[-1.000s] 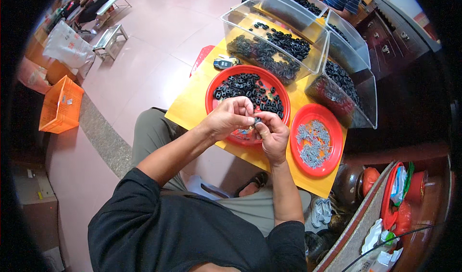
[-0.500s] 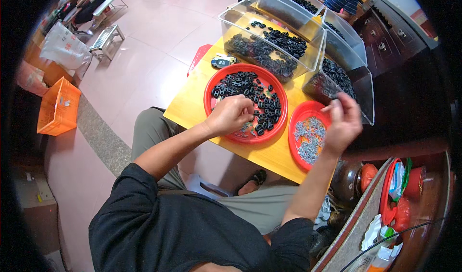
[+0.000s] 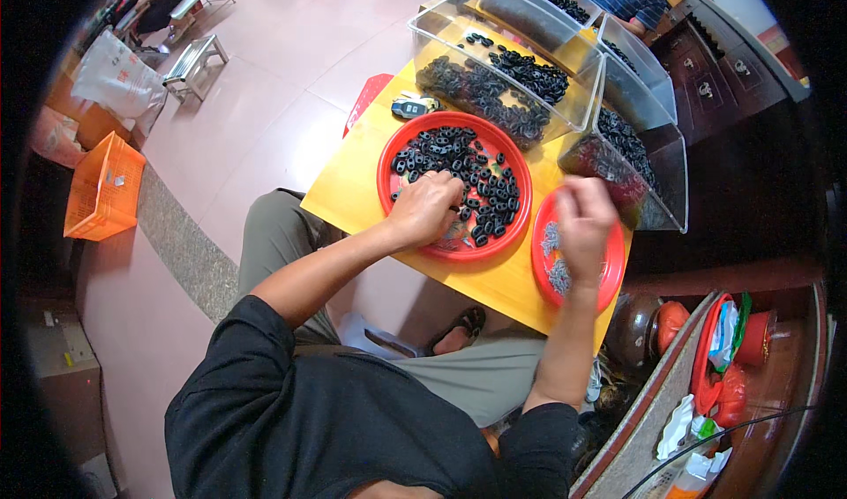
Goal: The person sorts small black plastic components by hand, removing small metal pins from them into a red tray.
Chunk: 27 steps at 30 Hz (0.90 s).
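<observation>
Pink floor tiles are spreading out behind the yellow tabletop (image 3: 353, 201) where I am sitting. Clear plastic bins (image 3: 494, 53) of black parts are standing along its far edge. Nearer me, the big red tray (image 3: 516, 225) is holding loose black rings (image 3: 459, 155), and my left hand (image 3: 425, 208) is resting in it, grip curled narrow; I cannot tell whether it is pinching a ring. My right hand (image 3: 584, 221) is hovering, blurred, over the small red tray (image 3: 609, 283) of grey bits (image 3: 556, 274), its grip unreadable.
</observation>
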Each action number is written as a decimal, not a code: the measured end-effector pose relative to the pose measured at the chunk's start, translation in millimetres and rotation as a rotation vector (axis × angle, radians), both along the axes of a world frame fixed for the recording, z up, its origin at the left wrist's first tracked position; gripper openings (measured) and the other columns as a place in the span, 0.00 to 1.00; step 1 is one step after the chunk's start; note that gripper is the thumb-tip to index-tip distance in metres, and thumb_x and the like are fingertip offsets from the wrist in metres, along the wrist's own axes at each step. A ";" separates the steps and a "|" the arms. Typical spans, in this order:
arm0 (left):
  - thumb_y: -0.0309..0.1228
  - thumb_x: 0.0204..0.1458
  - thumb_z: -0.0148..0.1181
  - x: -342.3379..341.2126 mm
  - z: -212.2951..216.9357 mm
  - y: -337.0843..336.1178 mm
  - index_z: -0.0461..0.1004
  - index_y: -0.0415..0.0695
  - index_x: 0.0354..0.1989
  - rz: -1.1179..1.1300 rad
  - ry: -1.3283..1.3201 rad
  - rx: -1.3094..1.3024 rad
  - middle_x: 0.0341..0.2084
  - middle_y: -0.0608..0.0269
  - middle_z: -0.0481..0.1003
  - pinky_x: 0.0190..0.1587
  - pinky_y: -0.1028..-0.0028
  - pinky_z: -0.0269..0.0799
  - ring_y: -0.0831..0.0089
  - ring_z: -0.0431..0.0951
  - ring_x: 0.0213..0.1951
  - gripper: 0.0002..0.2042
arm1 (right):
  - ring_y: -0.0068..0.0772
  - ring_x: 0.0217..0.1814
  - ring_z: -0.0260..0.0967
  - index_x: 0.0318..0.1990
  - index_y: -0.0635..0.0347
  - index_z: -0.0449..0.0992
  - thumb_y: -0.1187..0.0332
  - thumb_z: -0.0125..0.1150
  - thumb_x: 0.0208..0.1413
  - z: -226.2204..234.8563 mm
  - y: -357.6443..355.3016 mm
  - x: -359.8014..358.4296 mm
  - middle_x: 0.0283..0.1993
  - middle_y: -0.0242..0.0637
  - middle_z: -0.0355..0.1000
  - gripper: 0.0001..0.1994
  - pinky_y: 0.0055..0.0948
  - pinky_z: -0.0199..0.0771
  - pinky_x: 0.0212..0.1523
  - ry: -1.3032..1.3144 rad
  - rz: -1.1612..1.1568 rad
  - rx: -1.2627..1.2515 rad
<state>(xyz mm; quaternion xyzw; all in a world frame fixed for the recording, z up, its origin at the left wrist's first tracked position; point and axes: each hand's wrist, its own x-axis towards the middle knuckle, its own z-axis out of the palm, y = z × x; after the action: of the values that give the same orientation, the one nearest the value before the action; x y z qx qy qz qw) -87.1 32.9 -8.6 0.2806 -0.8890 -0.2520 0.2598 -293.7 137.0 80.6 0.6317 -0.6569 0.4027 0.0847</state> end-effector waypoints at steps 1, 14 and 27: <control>0.24 0.38 0.59 0.9 1.2 -0.3 0.69 0.39 0.26 -0.009 0.076 0.036 0.25 0.54 0.71 0.33 0.58 0.68 0.55 0.73 0.35 0.07 | 0.41 0.30 0.69 0.30 0.65 0.72 0.79 0.57 0.45 -16.4 0.1 13.9 0.28 0.45 0.68 0.03 0.33 0.69 0.33 -0.151 0.130 0.111; 0.21 0.42 0.57 30.0 7.0 -7.8 0.73 0.38 0.29 0.029 0.166 0.271 0.23 0.54 0.74 0.32 0.66 0.72 0.61 0.77 0.28 0.04 | 0.43 0.33 0.69 0.26 0.58 0.72 0.70 0.58 0.44 -65.9 -28.9 57.3 0.28 0.39 0.66 0.03 0.39 0.69 0.32 0.303 0.216 0.437; 0.26 0.43 0.56 28.2 11.1 -15.7 0.75 0.41 0.26 0.057 0.028 0.021 0.24 0.56 0.72 0.35 0.62 0.70 0.57 0.74 0.32 0.03 | 0.43 0.30 0.71 0.24 0.59 0.70 0.71 0.54 0.46 -77.6 -39.3 63.8 0.27 0.41 0.67 0.04 0.41 0.71 0.29 0.299 0.184 0.400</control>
<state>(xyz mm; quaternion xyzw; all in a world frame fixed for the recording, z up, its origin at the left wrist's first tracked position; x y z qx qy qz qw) -58.9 17.2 2.5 0.3050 -0.8743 -0.2575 0.2763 -229.9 97.7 3.0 0.7454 -0.6435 0.1731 0.0173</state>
